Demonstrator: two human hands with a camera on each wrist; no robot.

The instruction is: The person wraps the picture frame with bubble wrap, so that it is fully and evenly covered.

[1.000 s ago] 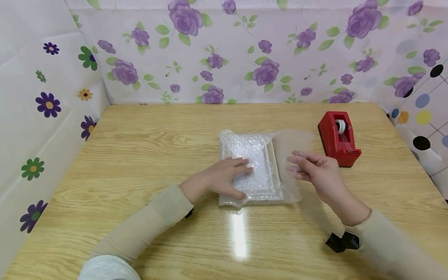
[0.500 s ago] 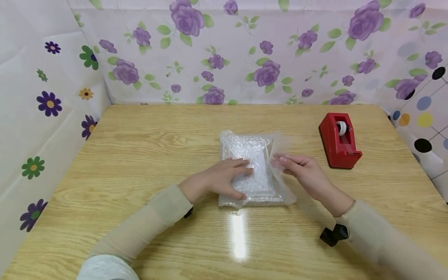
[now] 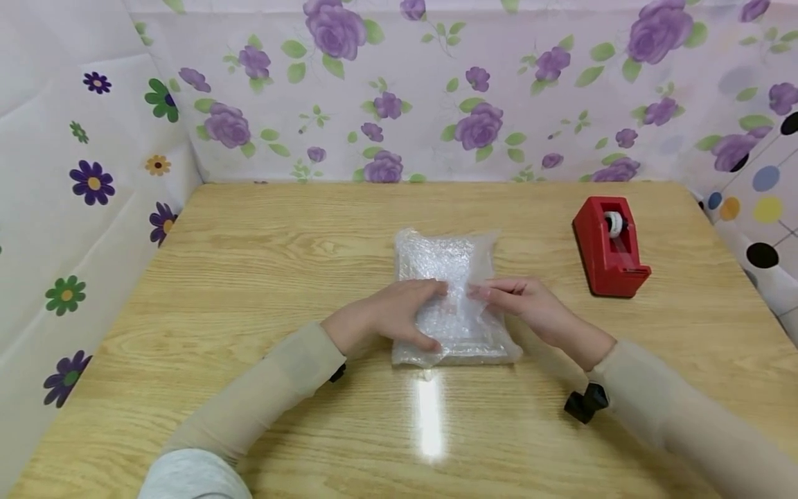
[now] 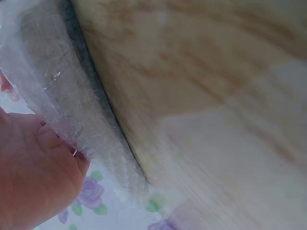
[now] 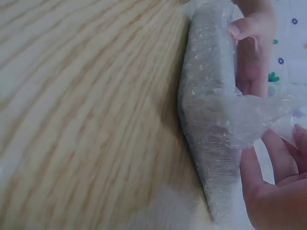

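Note:
A picture frame wrapped in bubble wrap [image 3: 458,337] lies flat on the table, its pale border showing faintly through the plastic. My left hand [image 3: 402,312] rests on the left part of the package with fingers spread. From the right, my right hand [image 3: 530,305] pinches the loose bubble wrap flap, which is folded over the frame's right side. In the right wrist view the flap [image 5: 259,112] stretches from the package up to the thumb and fingers. The left wrist view shows the wrapped edge [image 4: 62,96] of the package beside the left palm [image 4: 38,167].
A red tape dispenser [image 3: 607,249] with a white-cored roll stands on the table to the right, behind the right hand. The wooden table [image 3: 280,242] ends at a flower-printed sheet [image 3: 424,90] at the back. Patterned sheets also hang at both sides.
My right hand has moved left, drawing the bubble wrap flap from the right side over the frame, which is now covered. The left hand has stayed in place on the package.

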